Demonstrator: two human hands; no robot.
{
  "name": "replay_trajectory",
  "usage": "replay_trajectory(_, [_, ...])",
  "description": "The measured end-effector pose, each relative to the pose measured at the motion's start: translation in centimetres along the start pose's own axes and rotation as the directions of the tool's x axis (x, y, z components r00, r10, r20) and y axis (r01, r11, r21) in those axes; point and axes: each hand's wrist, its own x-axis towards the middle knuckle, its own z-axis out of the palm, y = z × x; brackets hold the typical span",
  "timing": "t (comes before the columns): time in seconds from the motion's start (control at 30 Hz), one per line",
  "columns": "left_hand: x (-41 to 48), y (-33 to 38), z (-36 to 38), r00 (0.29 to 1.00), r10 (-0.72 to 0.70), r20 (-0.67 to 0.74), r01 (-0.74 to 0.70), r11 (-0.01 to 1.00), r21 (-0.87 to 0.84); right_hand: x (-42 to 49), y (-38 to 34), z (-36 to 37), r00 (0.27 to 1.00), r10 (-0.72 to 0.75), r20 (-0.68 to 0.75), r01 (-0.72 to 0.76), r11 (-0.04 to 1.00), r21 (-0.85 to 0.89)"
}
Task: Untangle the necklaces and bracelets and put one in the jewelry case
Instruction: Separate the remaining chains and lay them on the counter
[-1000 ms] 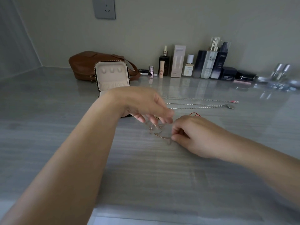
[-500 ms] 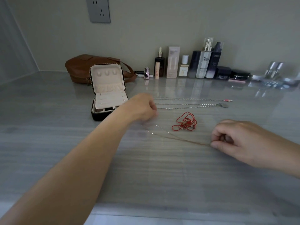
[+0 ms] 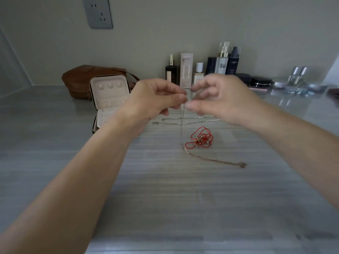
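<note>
Head view: the gold chain is the item in work. Its upper end is held up between the two hands; from there it hangs straight down to the table, touches down just beside the red cord bracelet, then runs right along the surface to its clasp.

Hand state: the left hand pinches the top of the chain between thumb and fingertips. The right hand is curled, with its thumb tip against the left fingertips. Motion blur hides whether it grips the chain.

Change: half a second ago the hands were well apart and the chain was stretched low across the table, the right hand holding the far end. That end now lies released, and both hands are together and raised at the other end. Judgement: the gold chain appears to be free of the red cord, so this piece is likely untangled and ready for transfer. The red cord bracelet remains bunched.

Two silver chains lie straight and parallel beyond the red cord. The jewelry case stands open at left, lid upright, partly behind the left wrist.

Surroundings: grey streaked glossy tabletop; brown bag behind the case; cosmetic bottles along a plain wall; wall socket above.
</note>
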Motion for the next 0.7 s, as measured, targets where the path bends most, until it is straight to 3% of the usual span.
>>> replay_trajectory(0.17, [-0.1, 0.5, -0.6, 0.999, -0.019, -0.045, 0.014, 0.993, -0.115, 2.4, -1.8, 1.1, 0.997, -0.069, -0.044, 0.069, 0.998, -0.002])
replay_trajectory(0.3, [-0.2, 1.0, -0.6, 0.998, -0.066, -0.014, 0.058, 0.945, -0.321, 2.8, -3.3, 0.1, 0.982, -0.182, -0.044, 0.164, 0.950, -0.265])
replay_trajectory(0.4, [-0.3, 1.5, -0.5, 0.997, -0.068, -0.044, 0.045, 0.915, -0.402, 3.3, -3.9, -0.4, 0.978, -0.201, -0.054, 0.177, 0.939, -0.294])
replay_trajectory(0.5, [-0.4, 1.6, -0.1, 0.998, -0.039, -0.052, 0.018, 0.931, -0.364, 3.9, -4.1, -0.5, 0.979, -0.176, -0.099, 0.153, 0.966, -0.209])
replay_trajectory(0.6, [-0.8, 1.1, 0.6, 0.999, -0.015, 0.033, 0.023, 0.962, -0.273, 4.2, -4.4, -0.7, 0.983, -0.111, -0.149, 0.106, 0.994, -0.037])
replay_trajectory(0.7, [-1.0, 1.0, 1.1, 0.996, -0.043, 0.080, 0.068, 0.936, -0.344, 4.3, -4.6, -1.1, 0.987, -0.038, -0.158, 0.050, 0.996, 0.071])
